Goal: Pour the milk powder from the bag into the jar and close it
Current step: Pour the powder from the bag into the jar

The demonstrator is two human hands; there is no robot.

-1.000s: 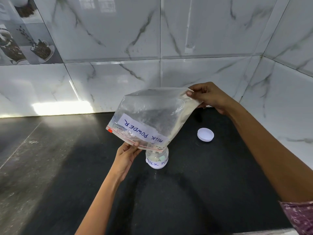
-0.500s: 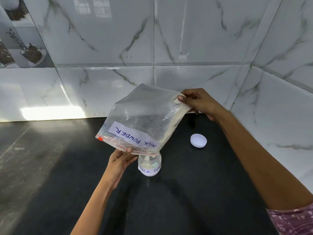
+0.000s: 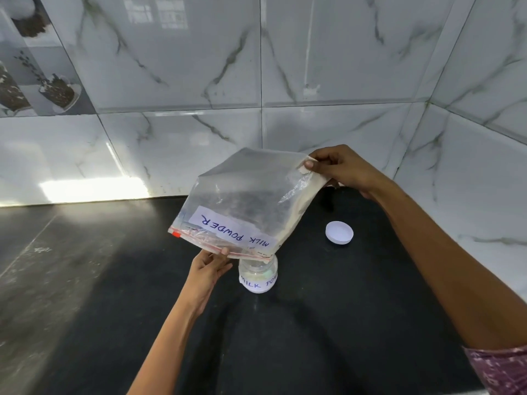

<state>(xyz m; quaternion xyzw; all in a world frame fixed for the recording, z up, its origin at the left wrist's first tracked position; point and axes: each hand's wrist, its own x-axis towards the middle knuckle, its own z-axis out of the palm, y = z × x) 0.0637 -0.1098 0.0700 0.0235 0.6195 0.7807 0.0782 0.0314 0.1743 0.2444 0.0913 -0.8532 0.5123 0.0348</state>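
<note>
Now the pouring is in hand: the right hand (image 3: 340, 169) pinches the bag (image 3: 242, 203) corner high, the left hand (image 3: 209, 266) grips its mouth over the jar (image 3: 258, 276) on the table (image 3: 328, 323). Next, probably, the lid (image 3: 339, 232) must go on.

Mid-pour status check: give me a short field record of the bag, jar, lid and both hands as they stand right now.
bag: clear plastic zip bag labelled MILK POWDER, tipped mouth-down, its lower corner over the jar
jar: small clear jar with white label, upright on the black countertop, open
lid: round white lid, lying on the countertop right of the jar, apart from it
left hand: holds the bag's zip edge
right hand: pinches the raised bottom corner
powder level in jar: cannot tell
</note>
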